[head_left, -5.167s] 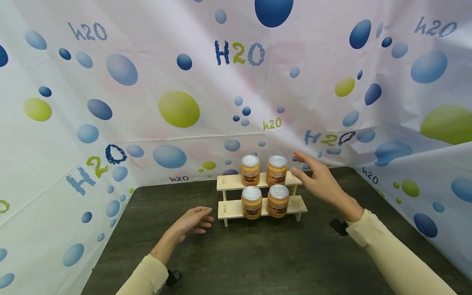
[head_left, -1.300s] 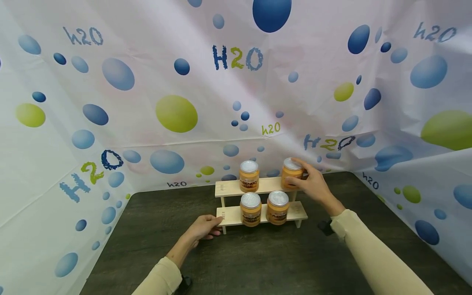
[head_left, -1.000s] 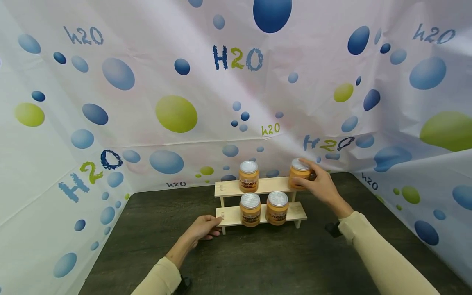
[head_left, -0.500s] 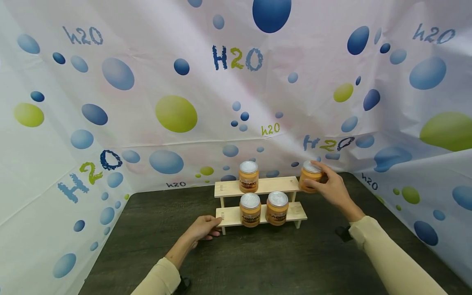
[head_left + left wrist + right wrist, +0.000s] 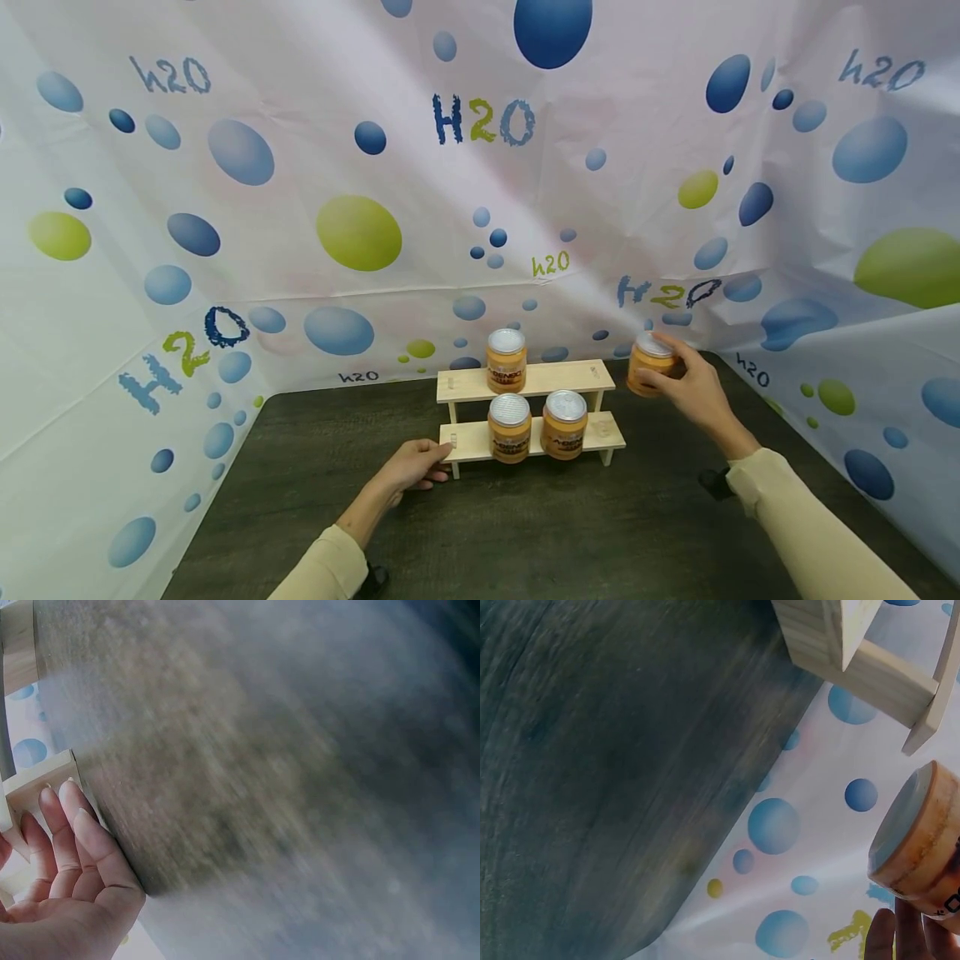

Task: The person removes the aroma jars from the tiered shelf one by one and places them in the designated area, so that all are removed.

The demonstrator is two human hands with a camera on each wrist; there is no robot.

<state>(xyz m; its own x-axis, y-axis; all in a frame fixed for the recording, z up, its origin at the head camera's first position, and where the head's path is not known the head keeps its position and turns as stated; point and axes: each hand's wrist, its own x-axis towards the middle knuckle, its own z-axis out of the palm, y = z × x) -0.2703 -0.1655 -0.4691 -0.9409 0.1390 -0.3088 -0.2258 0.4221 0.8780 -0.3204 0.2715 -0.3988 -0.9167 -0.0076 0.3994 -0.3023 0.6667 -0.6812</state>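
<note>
Head view: your right hand (image 5: pixel 693 383) has its grip clamped on a silver-lidded orange jar (image 5: pixel 648 367), thumb on the near side and fingers on the far side by the lid. The jar is held nearly upright, just beside the right end of a two-tier wooden stand (image 5: pixel 558 377) and apart from it. Your left hand (image 5: pixel 411 464) has its grip clamped on the left end of the stand's lower tier, thumb above and fingers below. One matching jar (image 5: pixel 506 363) stands on the upper tier, left of its middle. Two more, the lower left jar (image 5: pixel 510 429) and the lower right jar (image 5: pixel 564 425), stand side by side on the lower tier. The stand rests on a dark surface (image 5: pixel 525 525), before a white backdrop (image 5: pixel 300 167) printed with blue and green spots and "H2O" lettering.

Left wrist view: your left fingers curl at the pale wood of the stand; most of the frame is the blurred surface.

Right wrist view: the held jar lies partly outside the frame, your fingertips against its side and one pale round end exposed. It is clear of the stand's wooden parts above it.
</note>
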